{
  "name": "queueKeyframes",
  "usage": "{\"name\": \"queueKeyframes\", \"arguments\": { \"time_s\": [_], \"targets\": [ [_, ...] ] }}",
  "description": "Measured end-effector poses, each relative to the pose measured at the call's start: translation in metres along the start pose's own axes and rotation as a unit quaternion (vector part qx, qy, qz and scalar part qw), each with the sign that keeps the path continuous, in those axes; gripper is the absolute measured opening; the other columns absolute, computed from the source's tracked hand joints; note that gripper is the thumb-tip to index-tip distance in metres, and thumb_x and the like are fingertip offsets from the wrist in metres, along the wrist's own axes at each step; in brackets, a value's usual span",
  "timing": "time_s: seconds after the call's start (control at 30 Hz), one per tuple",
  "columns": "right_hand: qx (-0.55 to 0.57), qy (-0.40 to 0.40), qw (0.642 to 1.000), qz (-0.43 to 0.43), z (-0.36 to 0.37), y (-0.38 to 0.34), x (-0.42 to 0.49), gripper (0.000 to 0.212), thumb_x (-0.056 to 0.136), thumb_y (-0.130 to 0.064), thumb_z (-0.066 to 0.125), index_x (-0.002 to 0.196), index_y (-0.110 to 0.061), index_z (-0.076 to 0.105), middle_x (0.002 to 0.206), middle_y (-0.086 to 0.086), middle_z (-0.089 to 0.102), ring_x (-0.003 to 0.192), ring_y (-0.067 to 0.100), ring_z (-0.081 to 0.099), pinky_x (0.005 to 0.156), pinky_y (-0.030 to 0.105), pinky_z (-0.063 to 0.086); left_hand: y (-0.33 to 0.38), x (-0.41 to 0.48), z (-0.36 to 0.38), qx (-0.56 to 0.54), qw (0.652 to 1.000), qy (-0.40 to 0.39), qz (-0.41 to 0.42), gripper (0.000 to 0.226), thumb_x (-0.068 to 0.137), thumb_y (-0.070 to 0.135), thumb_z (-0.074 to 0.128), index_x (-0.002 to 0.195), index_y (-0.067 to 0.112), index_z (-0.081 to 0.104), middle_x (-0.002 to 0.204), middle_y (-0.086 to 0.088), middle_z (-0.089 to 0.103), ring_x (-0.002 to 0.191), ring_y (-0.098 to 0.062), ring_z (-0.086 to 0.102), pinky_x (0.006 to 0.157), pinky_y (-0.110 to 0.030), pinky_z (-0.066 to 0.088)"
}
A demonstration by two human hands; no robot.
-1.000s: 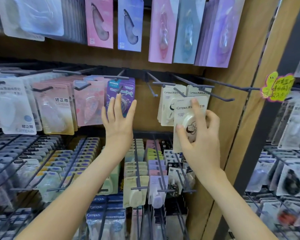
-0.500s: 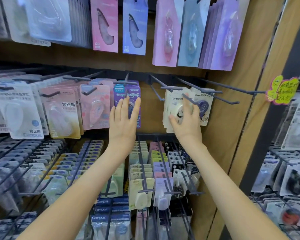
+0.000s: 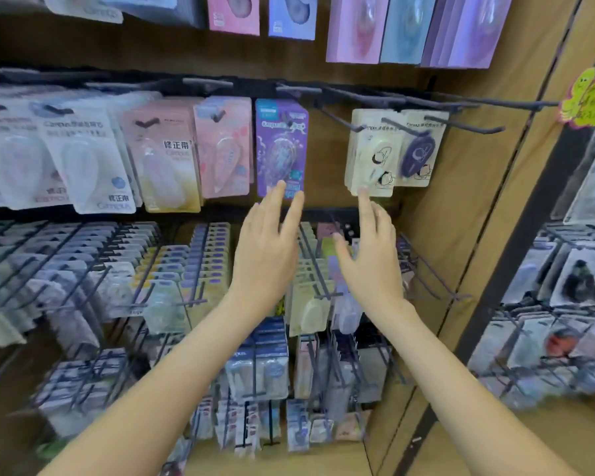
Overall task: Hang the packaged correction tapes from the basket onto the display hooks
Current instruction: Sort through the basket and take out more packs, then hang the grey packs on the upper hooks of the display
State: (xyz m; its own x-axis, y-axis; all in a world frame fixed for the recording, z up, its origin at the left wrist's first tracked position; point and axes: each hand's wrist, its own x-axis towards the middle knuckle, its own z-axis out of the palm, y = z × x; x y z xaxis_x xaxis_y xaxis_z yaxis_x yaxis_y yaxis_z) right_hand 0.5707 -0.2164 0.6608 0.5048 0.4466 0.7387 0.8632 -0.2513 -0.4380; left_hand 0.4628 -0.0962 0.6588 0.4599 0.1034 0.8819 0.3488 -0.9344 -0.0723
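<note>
A cream correction tape pack (image 3: 371,156) hangs on a dark display hook (image 3: 337,120), in front of more cream packs and beside one with a dark blue tape (image 3: 419,152). My right hand (image 3: 368,255) is below it, empty, fingers spread, index tip just under the pack's lower edge. My left hand (image 3: 268,245) is raised with straight fingers, its tips at the bottom of a purple pack (image 3: 281,146). The basket is out of view.
Long bare hooks (image 3: 461,123) jut out toward me at the upper right. Rows of packed hooks (image 3: 200,266) fill the racks below and to the left. A wooden panel (image 3: 468,201) and a second rack (image 3: 571,269) stand on the right.
My right hand put the cream pack on the hook, let go and dropped below it. My left hand slid down off the purple pack. The camera moved closer.
</note>
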Motion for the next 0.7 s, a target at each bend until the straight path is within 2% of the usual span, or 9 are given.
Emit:
{"name": "queueKeyframes", "arguments": {
  "time_s": [0.07, 0.13, 0.23, 0.33, 0.43, 0.53, 0.6, 0.67, 0.7],
  "targets": [
    [0.011, 0.000, 1.000, -0.029, 0.001, -0.017, -0.041, 0.067, 0.097, -0.029, 0.054, 0.154, -0.016, 0.022, 0.144, 0.014, 0.041, 0.133, 0.026, 0.036, 0.106, 0.038, 0.037, 0.006, -0.038, -0.024, -0.015, 1.000, -0.003, -0.001, 0.048, 0.083, -0.002, 0.056, 0.131, -0.004, 0.053, 0.134, -0.031, 0.051, 0.113, -0.043, 0.057, 0.092, -0.049, 0.051],
    [0.034, -0.026, 0.998, -0.038, 0.002, -0.035, -0.091, 0.064, 0.097, -0.030, 0.054, 0.152, -0.014, 0.026, 0.142, 0.011, 0.044, 0.132, 0.022, 0.037, 0.106, 0.031, 0.033, 0.011, -0.089, -0.049, -0.029, 0.999, -0.037, -0.017, 0.043, 0.088, 0.004, 0.052, 0.130, -0.004, 0.051, 0.134, -0.030, 0.051, 0.112, -0.042, 0.058, 0.090, -0.048, 0.050],
    [0.064, -0.084, 0.993, -0.049, 0.013, -0.051, -0.173, 0.061, 0.095, -0.024, 0.058, 0.149, -0.009, 0.032, 0.135, 0.010, 0.048, 0.124, 0.019, 0.040, 0.101, 0.023, 0.033, 0.024, -0.173, -0.083, -0.051, 0.993, -0.088, -0.066, 0.040, 0.092, 0.011, 0.049, 0.129, -0.004, 0.054, 0.134, -0.026, 0.053, 0.116, -0.037, 0.056, 0.095, -0.043, 0.048],
    [0.091, -0.189, 0.978, 0.012, 0.032, -0.057, -0.268, 0.061, 0.093, -0.016, 0.061, 0.148, -0.010, 0.035, 0.132, 0.012, 0.049, 0.122, 0.024, 0.046, 0.101, 0.033, 0.039, 0.038, -0.274, -0.107, -0.096, 0.963, -0.206, -0.147, 0.042, 0.087, 0.013, 0.046, 0.125, -0.003, 0.055, 0.129, -0.025, 0.056, 0.115, -0.036, 0.055, 0.097, -0.040, 0.044],
    [0.096, -0.293, 0.947, 0.084, 0.047, -0.065, -0.353, 0.064, 0.092, -0.012, 0.060, 0.150, -0.016, 0.033, 0.136, 0.012, 0.047, 0.123, 0.029, 0.046, 0.097, 0.041, 0.042, 0.035, -0.389, -0.126, -0.106, 0.895, -0.362, -0.236, 0.048, 0.080, 0.014, 0.042, 0.125, 0.000, 0.052, 0.125, -0.025, 0.056, 0.106, -0.041, 0.061, 0.087, -0.042, 0.054],
    [0.088, -0.376, 0.915, 0.112, 0.067, -0.073, -0.422, 0.060, 0.091, -0.009, 0.058, 0.147, -0.012, 0.038, 0.134, 0.017, 0.050, 0.122, 0.036, 0.050, 0.095, 0.043, 0.046, 0.018, -0.490, -0.151, -0.091, 0.810, -0.476, -0.330, 0.052, 0.065, 0.005, 0.058, 0.116, 0.008, 0.050, 0.115, -0.022, 0.060, 0.097, -0.040, 0.065, 0.072, -0.045, 0.059],
    [0.090, -0.415, 0.894, 0.141, 0.087, -0.072, -0.461, 0.059, 0.088, -0.010, 0.055, 0.145, -0.009, 0.041, 0.133, 0.022, 0.053, 0.122, 0.040, 0.053, 0.096, 0.045, 0.046, 0.008, -0.540, -0.165, -0.075, 0.751, -0.524, -0.395, 0.059, 0.059, -0.002, 0.071, 0.114, 0.009, 0.054, 0.114, -0.020, 0.061, 0.090, -0.041, 0.067, 0.062, -0.044, 0.059],
    [0.081, -0.438, 0.880, 0.166, 0.110, -0.065, -0.496, 0.059, 0.086, -0.009, 0.059, 0.143, -0.008, 0.045, 0.128, 0.022, 0.056, 0.115, 0.040, 0.058, 0.090, 0.043, 0.050, 0.005, -0.586, -0.171, -0.077, 0.694, -0.564, -0.440, 0.075, 0.048, -0.006, 0.081, 0.115, 0.013, 0.052, 0.108, -0.022, 0.062, 0.078, -0.042, 0.068, 0.053, -0.042, 0.057],
    [0.070, -0.455, 0.870, 0.178, 0.122, -0.062, -0.514, 0.059, 0.086, -0.006, 0.063, 0.142, -0.008, 0.045, 0.128, 0.022, 0.056, 0.115, 0.040, 0.058, 0.089, 0.043, 0.051, 0.002, -0.609, -0.172, -0.069, 0.677, -0.577, -0.452, 0.082, 0.043, -0.005, 0.084, 0.115, 0.014, 0.050, 0.106, -0.022, 0.063, 0.075, -0.041, 0.068, 0.050, -0.040, 0.056]
  ]
}}
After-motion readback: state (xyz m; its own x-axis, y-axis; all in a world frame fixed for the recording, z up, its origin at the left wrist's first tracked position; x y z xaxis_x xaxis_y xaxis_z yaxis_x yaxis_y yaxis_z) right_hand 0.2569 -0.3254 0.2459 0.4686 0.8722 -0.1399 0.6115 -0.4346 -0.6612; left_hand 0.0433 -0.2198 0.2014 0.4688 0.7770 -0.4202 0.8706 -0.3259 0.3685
